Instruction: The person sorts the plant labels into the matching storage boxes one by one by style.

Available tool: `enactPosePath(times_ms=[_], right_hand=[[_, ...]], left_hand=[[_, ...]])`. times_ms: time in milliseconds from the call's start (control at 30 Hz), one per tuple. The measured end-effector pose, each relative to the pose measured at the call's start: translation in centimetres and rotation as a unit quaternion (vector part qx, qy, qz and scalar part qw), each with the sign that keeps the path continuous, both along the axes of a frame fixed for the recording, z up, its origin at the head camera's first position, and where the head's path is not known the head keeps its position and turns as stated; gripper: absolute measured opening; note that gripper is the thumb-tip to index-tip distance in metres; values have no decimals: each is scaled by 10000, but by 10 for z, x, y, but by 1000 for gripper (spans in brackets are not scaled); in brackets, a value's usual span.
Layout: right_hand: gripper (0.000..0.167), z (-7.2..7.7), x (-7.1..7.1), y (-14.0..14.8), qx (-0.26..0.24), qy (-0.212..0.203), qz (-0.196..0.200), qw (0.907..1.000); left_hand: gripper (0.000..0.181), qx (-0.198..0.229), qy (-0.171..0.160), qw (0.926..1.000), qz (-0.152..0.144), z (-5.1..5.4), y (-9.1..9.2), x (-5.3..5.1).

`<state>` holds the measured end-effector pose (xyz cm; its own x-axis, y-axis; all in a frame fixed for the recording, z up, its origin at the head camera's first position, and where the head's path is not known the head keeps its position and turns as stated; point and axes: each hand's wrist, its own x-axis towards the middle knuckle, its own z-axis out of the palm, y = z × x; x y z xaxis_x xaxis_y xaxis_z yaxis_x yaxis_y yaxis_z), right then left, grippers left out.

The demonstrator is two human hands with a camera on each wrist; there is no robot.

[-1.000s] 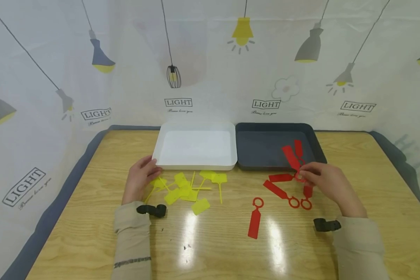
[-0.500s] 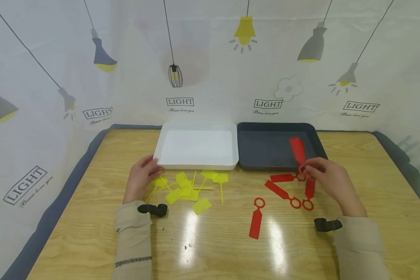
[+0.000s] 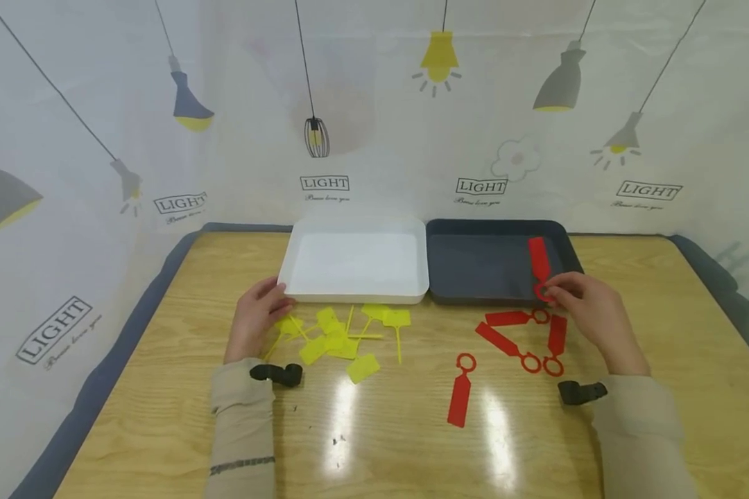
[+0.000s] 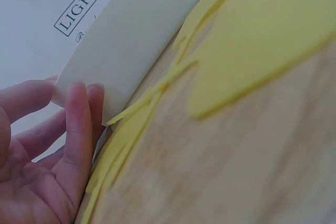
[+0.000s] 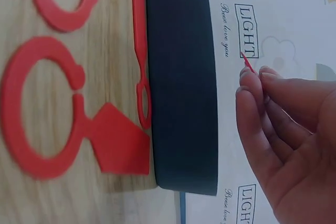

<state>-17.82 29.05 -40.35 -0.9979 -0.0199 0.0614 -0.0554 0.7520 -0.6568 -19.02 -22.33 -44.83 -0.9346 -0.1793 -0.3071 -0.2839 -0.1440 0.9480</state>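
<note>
Right hand point(image 3: 589, 305) pinched flat red plastic-looking ring-ended tag point(image 3: 539, 258) at its ring, thumb against fingertips, blade over dark grey rectangular tray point(image 3: 480, 267). Left hand point(image 3: 257, 313), fingers partly curled, gripped near left corner of white rectangular tray point(image 3: 356, 299). Tag looked thin; probably very light, bendy, slightly slick, hardly fragile. Similar red tags point(image 3: 458, 402) lay flat on wood-grain desk point(image 3: 406, 450); gapped rings likely offered easiest fingertip hold.

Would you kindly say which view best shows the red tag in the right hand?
The head view: the held red tag shows its blade and part of its ring. The right wrist view shows only a sliver; the left wrist view, nothing.
</note>
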Motion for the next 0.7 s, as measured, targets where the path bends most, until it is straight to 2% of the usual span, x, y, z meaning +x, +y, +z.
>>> enactPosePath(times_ms=[300, 533, 700], right_hand=[[31, 1, -13, -8, 248, -28, 81, 9997], [33, -2, -23, -14, -39, -56, -102, 9999], [34, -4, -29, -18, -82, -66, -139, 9998]], left_hand=[[57, -73, -50, 10000, 0, -1, -3, -1], [56, 4, 55, 10000, -62, -1, -2, -1], [55, -3, 15, 10000, 19, 0, -2, 0]])
